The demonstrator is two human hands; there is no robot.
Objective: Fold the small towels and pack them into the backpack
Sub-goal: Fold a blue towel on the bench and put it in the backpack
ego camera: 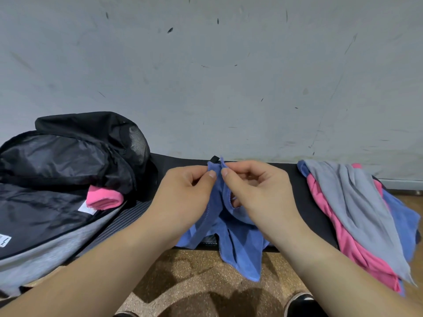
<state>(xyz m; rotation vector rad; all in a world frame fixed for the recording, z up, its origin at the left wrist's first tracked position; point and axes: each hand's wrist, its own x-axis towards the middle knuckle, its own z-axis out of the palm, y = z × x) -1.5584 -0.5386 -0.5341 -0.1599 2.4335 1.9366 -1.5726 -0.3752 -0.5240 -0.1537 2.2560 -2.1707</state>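
Here, crumpled blue towel [238, 245], hand-pinched.

Bare room: scuffed wall [229, 76], cork floor [206, 282].

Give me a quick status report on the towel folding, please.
Left hand and right hand both pinching blue towel by its top edge. Pink towel already in backpack. Unfolded pile waiting right. Nothing in the way.

My two hands meet at centre, bare forearms reaching in from below. My left hand [185, 193] and right hand [256, 191] each pinch a top edge of the blue towel [240, 250] between thumb and forefinger, thumbnails almost touching, remaining fingers curled inward.
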